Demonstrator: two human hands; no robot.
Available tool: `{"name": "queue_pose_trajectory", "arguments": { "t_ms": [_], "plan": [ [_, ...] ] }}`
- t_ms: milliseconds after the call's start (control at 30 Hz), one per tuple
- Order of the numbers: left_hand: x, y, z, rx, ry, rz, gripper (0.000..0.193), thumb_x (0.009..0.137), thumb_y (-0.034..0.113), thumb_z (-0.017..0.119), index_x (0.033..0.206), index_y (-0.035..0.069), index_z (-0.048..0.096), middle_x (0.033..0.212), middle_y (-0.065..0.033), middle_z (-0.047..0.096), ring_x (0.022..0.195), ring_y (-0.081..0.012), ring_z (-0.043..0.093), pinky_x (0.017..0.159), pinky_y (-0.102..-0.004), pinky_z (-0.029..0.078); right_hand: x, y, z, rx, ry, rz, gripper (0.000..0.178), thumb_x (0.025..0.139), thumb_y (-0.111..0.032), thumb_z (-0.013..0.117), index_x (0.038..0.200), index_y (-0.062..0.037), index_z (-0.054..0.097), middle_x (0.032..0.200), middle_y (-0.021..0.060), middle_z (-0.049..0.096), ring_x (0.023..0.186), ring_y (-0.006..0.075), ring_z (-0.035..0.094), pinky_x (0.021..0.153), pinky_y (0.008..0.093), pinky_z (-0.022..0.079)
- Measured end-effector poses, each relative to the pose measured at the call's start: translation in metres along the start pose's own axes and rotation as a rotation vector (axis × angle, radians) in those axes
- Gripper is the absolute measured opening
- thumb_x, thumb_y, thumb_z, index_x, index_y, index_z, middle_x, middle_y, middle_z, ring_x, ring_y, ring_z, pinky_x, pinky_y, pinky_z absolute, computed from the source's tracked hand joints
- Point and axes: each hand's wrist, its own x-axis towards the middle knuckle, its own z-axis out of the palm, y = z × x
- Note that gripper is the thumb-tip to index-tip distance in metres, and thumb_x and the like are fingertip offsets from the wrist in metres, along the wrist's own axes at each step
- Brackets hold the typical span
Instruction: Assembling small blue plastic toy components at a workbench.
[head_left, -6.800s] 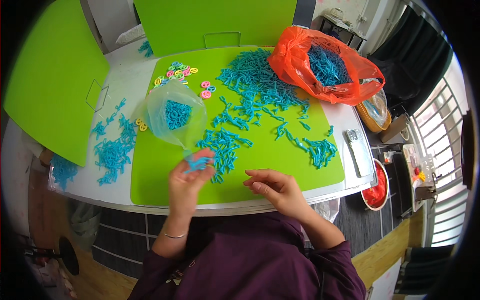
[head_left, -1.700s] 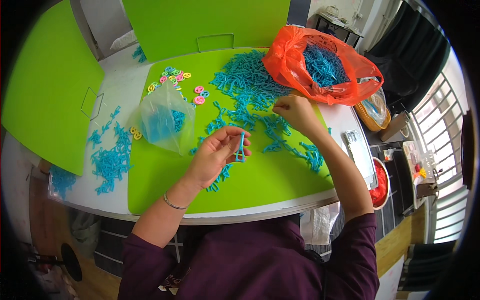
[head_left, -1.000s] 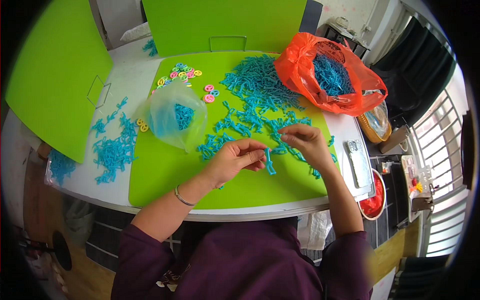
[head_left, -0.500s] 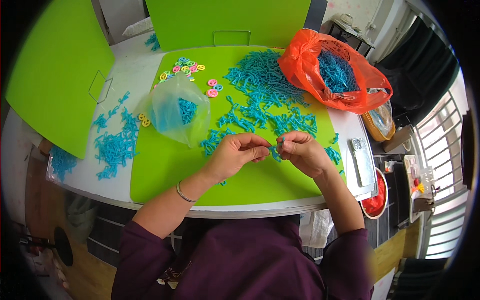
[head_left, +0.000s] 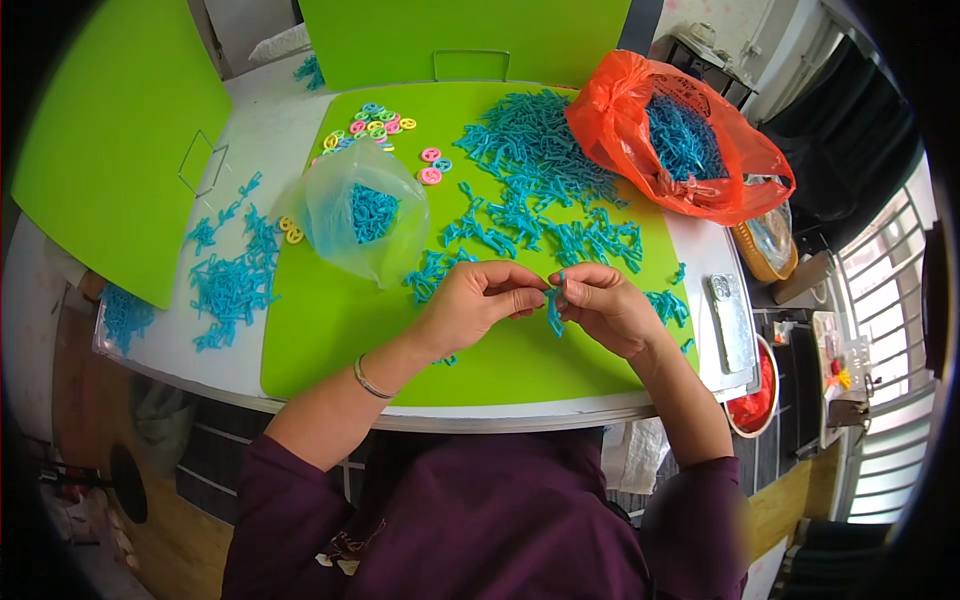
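My left hand (head_left: 484, 304) and my right hand (head_left: 606, 310) meet fingertip to fingertip above the near part of a green board (head_left: 400, 355). Both are closed in a pinch around small blue plastic links (head_left: 555, 318), which hang down between them. Fingers hide where the pieces join. Just beyond my knuckles lie loose clusters of the same links (head_left: 590, 240), with a large pile of links (head_left: 540, 140) behind them. A clear plastic bag (head_left: 330, 225) holding more blue pieces stands left of my hands.
A red plastic bag (head_left: 625, 125) full of blue pieces sits at the back right. Coloured plastic rings (head_left: 375, 125) lie at the far left of the board. Another blue heap (head_left: 232, 285) is on the white table, near a leaning green panel (head_left: 110, 150). A phone (head_left: 730, 320) lies right.
The blue links between my fingers now hang lower and more upright. My fingertips have drawn slightly closer together. The view has shifted a little.
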Motion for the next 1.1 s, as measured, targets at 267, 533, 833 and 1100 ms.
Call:
{"name": "queue_pose_trajectory", "arguments": {
  "t_ms": [267,533,833,1100],
  "plan": [
    [-0.002,0.002,0.000,0.036,0.030,-0.113,0.012,0.083,0.009,0.065,0.091,-0.001,0.064,0.077,-0.0015,0.063,0.069,-0.0073,0.057,0.065,-0.0208,0.047,0.000,0.002,0.004,-0.078,0.026,-0.038,0.011,0.082,-0.006,0.063,0.092,-0.0037,0.065,0.088,0.0063,0.065,0.077,0.0151,0.060,0.072,0.0284,0.047],
    [-0.011,0.023,0.000,0.604,0.074,0.314,0.010,0.077,0.009,0.070,0.078,0.000,0.067,0.068,-0.0039,0.062,0.062,-0.0074,0.054,0.055,-0.0226,0.042,-0.005,-0.002,0.007,-0.349,0.029,-0.051,0.009,0.079,-0.003,0.065,0.088,-0.0027,0.065,0.087,0.0059,0.065,0.078,0.0135,0.060,0.073,0.0254,0.047],
    [-0.013,0.014,0.010,0.430,0.181,0.255,0.010,0.079,0.010,0.069,0.080,0.000,0.067,0.071,-0.0041,0.063,0.063,-0.0070,0.055,0.055,-0.0217,0.041,0.001,0.006,0.001,-0.074,-0.012,-0.067,0.008,0.080,-0.004,0.065,0.088,-0.0036,0.065,0.086,0.0048,0.065,0.078,0.0137,0.059,0.074,0.0263,0.046],
    [-0.006,0.004,0.017,-0.201,0.088,-0.085,0.016,0.087,0.015,0.060,0.099,0.004,0.057,0.092,-0.0040,0.062,0.080,-0.0132,0.061,0.072,-0.0253,0.051,0.003,-0.006,0.014,-0.030,0.037,-0.115,0.013,0.084,-0.010,0.061,0.096,-0.0044,0.062,0.089,0.0051,0.064,0.077,0.0135,0.059,0.072,0.0262,0.047]
  ]
}}
